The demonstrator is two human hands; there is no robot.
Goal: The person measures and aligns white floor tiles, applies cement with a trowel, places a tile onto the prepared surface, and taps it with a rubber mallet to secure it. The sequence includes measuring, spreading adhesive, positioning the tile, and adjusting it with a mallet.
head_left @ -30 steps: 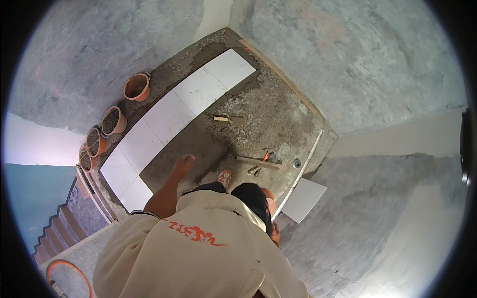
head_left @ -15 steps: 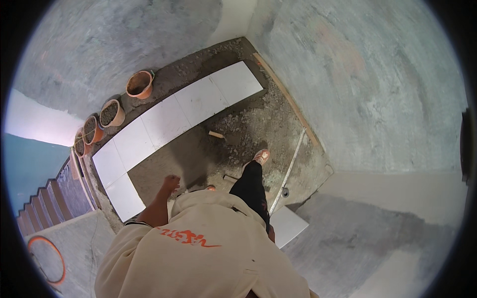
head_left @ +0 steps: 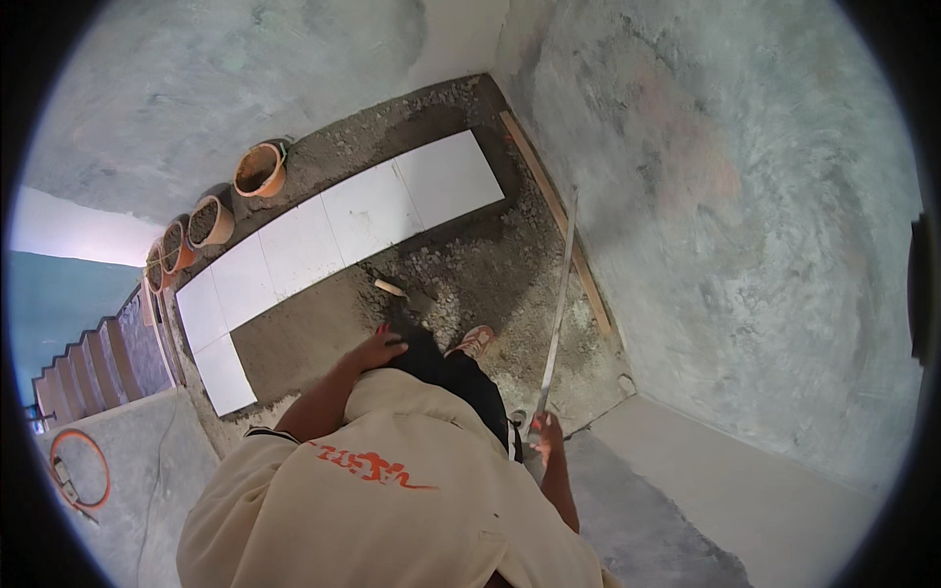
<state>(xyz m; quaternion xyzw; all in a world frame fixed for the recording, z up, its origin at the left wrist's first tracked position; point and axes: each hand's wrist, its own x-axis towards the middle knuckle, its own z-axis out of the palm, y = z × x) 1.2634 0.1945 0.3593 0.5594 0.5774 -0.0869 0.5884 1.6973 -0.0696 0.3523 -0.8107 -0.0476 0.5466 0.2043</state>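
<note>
My right hand grips the lower end of a long, thin silver bar, which slants up toward the wooden batten along the right wall; something small and red shows at that hand. My left hand has its fingers apart, over my dark trouser leg, with nothing visible in it. A row of white tiles curves along the left of the rough mortar floor. A small wooden-handled tool lies on the floor beyond my left hand, above my shoe.
Several buckets, some holding mortar, stand between the tiles and the left wall. A stairway descends at the left. An orange hoop-like object and a cord lie on grey concrete at lower left. Grey plastered walls enclose the corner.
The long bar has swung leftward at its far end, with my right hand now in view on it. My left hand has moved up and right, and my legs have shifted.
</note>
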